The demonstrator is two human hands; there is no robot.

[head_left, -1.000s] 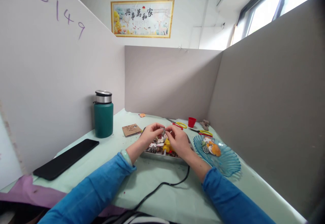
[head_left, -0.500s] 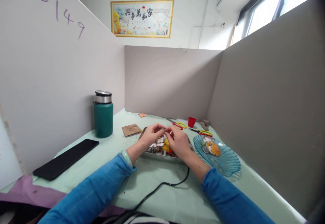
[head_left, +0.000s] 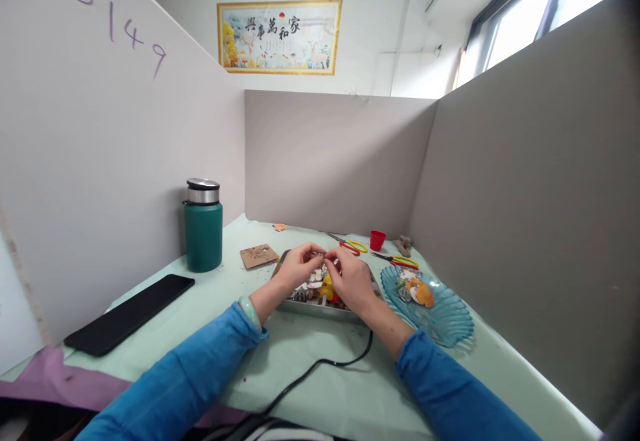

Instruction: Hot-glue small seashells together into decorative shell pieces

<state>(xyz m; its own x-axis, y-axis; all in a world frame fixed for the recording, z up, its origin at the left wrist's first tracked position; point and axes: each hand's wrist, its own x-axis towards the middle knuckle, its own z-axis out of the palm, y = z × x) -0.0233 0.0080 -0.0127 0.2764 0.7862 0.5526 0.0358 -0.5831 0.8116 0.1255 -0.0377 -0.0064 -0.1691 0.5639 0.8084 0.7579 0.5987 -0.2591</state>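
Note:
Above a metal tray (head_left: 320,309) of small mixed pieces, my left hand (head_left: 299,264) and my right hand (head_left: 350,277) meet with their fingertips nearly touching. Both hands are closed in a pinch. Whatever lies between the fingertips is too small to make out. Under the hands, the tray holds whitish and brown bits and a yellow piece (head_left: 327,289). A pale bangle (head_left: 249,312) circles my left wrist.
A green bottle (head_left: 203,228) and black phone-like slab (head_left: 131,313) are at left, a brown card (head_left: 259,256) behind. Scissors (head_left: 354,246), more scissors (head_left: 397,260), a red cup (head_left: 377,240) and blue glass plate (head_left: 445,314) stand right. A black cable (head_left: 320,362) crosses the front.

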